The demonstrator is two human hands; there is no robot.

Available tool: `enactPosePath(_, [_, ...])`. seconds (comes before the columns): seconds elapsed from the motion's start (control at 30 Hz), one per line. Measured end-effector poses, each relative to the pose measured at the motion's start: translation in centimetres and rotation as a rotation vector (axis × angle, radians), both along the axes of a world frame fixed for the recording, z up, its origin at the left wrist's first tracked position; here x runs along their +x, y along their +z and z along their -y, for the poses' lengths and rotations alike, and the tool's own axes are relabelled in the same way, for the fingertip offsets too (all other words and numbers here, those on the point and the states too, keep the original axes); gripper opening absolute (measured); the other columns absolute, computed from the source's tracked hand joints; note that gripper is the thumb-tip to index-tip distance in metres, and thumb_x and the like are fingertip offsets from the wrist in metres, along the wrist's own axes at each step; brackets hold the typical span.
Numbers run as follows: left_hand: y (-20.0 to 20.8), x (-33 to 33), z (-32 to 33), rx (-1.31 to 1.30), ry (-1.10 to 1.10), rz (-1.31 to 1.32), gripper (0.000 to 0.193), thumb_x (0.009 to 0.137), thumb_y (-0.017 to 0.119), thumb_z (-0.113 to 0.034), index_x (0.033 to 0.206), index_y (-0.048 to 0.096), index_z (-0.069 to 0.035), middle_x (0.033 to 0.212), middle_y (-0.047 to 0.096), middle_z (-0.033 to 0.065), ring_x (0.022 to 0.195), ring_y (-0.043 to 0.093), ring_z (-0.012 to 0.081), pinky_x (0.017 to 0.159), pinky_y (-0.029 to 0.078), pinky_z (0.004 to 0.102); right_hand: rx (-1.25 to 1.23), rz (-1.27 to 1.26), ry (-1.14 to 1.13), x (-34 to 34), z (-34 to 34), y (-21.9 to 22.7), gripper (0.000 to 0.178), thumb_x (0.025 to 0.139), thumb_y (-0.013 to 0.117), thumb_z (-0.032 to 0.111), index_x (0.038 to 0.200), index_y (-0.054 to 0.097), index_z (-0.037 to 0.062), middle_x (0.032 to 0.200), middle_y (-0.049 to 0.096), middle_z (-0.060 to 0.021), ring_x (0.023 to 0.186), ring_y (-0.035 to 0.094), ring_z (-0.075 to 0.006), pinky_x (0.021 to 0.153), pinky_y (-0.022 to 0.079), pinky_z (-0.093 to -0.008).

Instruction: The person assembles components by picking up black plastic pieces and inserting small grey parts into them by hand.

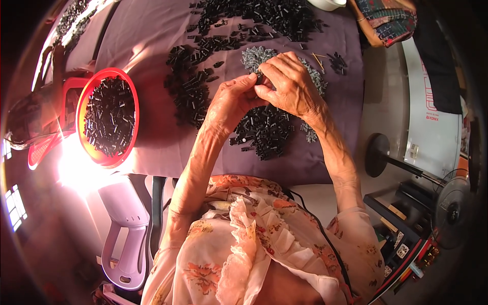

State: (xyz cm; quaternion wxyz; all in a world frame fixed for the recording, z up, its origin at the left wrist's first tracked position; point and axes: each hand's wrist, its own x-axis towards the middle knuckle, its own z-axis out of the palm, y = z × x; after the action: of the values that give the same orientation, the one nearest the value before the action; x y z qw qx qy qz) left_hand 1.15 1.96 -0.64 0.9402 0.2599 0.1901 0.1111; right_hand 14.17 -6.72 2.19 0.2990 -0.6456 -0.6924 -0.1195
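Observation:
Both hands meet above the table, fingertips together. My left hand (235,95) pinches a small black piece, mostly covered by the fingers. My right hand (291,84) is closed from the other side, its thumb and fingers bent against the same spot; what it grips is hidden. Beneath and beyond the hands lies a heap of small grey pieces (256,57), spreading right past the right hand. Nearer to me, below the wrists, is a pile of small black plastic parts (264,133). Another band of black parts (190,94) lies left of my left hand.
A red-rimmed basin (136,119) full of black parts stands at the left. More black parts (274,18) cover the table's far side. Two thin sticks (318,61) lie right of the grey heap. A lilac plastic chair (124,213) is lower left; a round-based stand (377,154) is at right.

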Motion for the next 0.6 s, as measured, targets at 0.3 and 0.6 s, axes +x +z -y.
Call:
enactPosePath(0.3, [-1.8, 0.1, 0.3, -0.142, -0.035, -0.027, 0.020, 0.088, 0.048, -0.016, 0.094, 0.057, 0.001, 0.093, 0.060, 0.0101, 0.087, 0.058, 0.0189, 0.081, 0.049, 0.0354, -0.037, 0.002, 0.094, 0.6, 0.1, -0.9, 0.019, 0.060, 0.062, 0.012, 0.060, 0.044, 0.0057, 0.060, 0.045, -0.0060, 0.060, 0.048, -0.0219, 0.063, 0.040, -0.0329])
enactPosePath(0.6, [-1.5, 0.1, 0.9, -0.124, -0.002, -0.093, 0.016, 0.087, 0.050, -0.014, 0.087, 0.058, -0.001, 0.086, 0.059, 0.0072, 0.080, 0.058, 0.0172, 0.076, 0.049, 0.0326, -0.038, 0.043, 0.145, 0.7, 0.4, -1.2, 0.013, 0.058, 0.058, 0.009, 0.060, 0.046, 0.0050, 0.060, 0.043, -0.0062, 0.059, 0.047, -0.0215, 0.060, 0.040, -0.0325])
